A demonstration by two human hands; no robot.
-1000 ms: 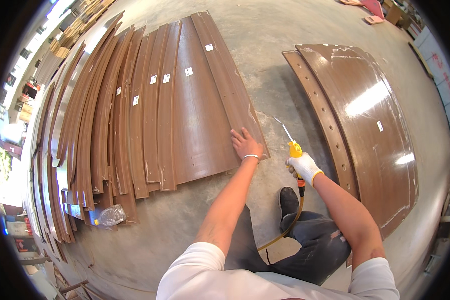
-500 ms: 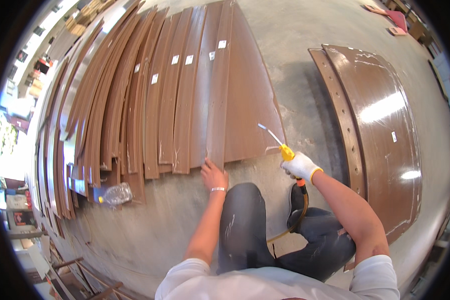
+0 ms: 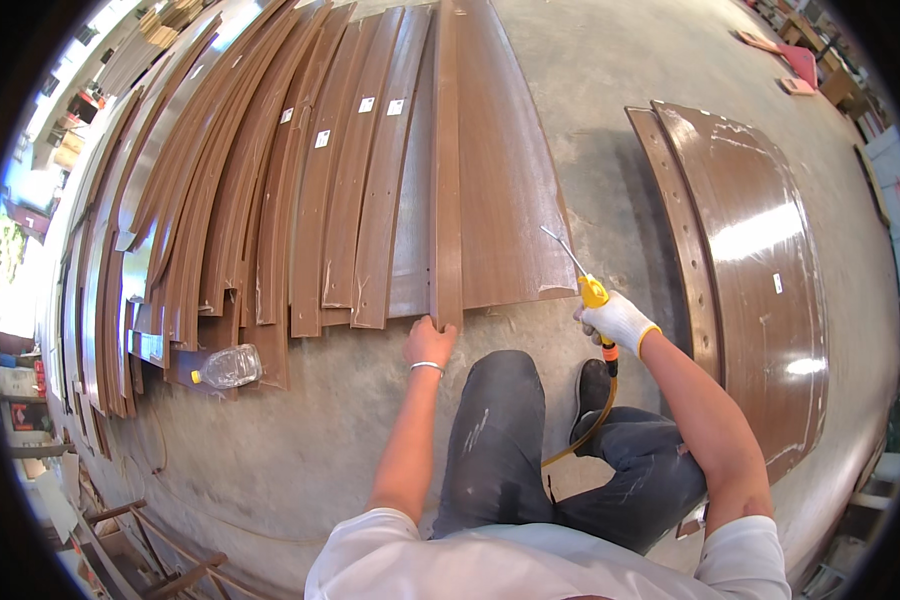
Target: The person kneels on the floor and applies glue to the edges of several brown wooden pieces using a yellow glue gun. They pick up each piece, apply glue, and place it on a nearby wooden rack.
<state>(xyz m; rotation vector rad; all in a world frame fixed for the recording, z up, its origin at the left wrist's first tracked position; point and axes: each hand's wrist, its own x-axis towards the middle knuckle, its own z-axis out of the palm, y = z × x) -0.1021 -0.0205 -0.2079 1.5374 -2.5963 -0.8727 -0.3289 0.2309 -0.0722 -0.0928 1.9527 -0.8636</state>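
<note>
Head-worn fisheye looks steeply down, close over the floor (image 3: 610, 120); rim perhaps distorted.

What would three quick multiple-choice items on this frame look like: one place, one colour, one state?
1. Where does the clear plastic bottle lie?
A. on the floor by the near ends of the strips
B. on the glossy curved panel
C. in the right hand

2. What colour is the glove on the right hand?
A. black
B. white
C. blue

3. What is the left hand doing?
A. resting flat on the floor
B. holding the bottle
C. gripping the near end of a narrow brown strip

Answers: 1 A, it lies on concrete left of the left hand; 2 B, a white glove grips the yellow-tipped air nozzle; 3 C, fingers close on the strip's end.
</note>
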